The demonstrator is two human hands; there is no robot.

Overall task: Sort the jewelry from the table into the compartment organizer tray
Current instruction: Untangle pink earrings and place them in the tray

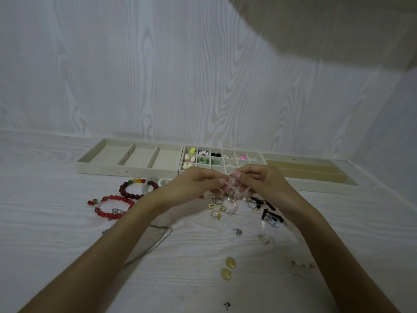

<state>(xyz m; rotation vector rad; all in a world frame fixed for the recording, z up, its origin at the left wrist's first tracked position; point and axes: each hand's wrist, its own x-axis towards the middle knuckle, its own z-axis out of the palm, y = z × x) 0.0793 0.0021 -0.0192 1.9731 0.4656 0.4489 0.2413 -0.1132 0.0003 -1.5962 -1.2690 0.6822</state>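
The left hand (198, 181) and the right hand (259, 179) meet above the counter (56, 233), their fingertips pinching a small pale pink piece of jewelry (231, 180) between them, just near of the compartment organizer tray (222, 162). Below the hands lies a scatter of rings and earrings (222, 207). To the left rest a red bead bracelet (114, 206) and a dark red bracelet (137, 187). Two yellow discs (228, 267) sit nearer. No writing is readable anywhere.
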